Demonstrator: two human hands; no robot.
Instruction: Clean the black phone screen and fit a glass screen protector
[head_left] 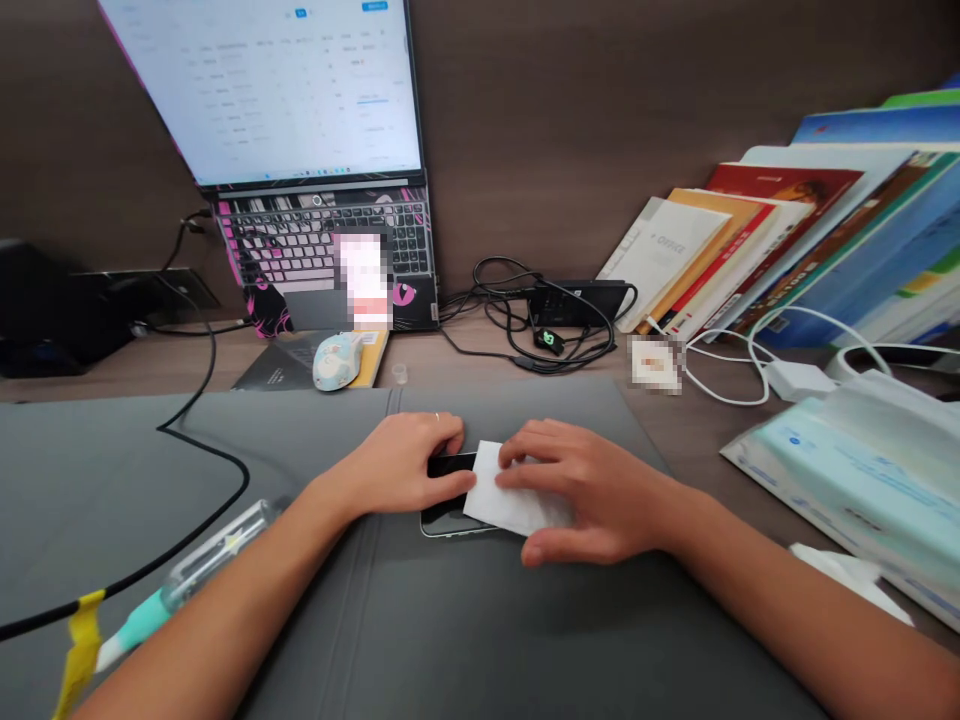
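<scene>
While the phone is pinned flat on the grey mat by the left hand, a white wipe is pressed on its screen w/ right hand fingers flat, mid-wipe; next stroke prob needs steady hold.

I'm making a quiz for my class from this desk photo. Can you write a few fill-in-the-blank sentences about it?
1. The right hand presses a white ____ onto the phone.
2. The left hand steadies the ____.
3. The phone lies on a ____ mat.
4. The mouse sits in front of the open ____.

Missing words: wipe; phone; grey; laptop
</scene>
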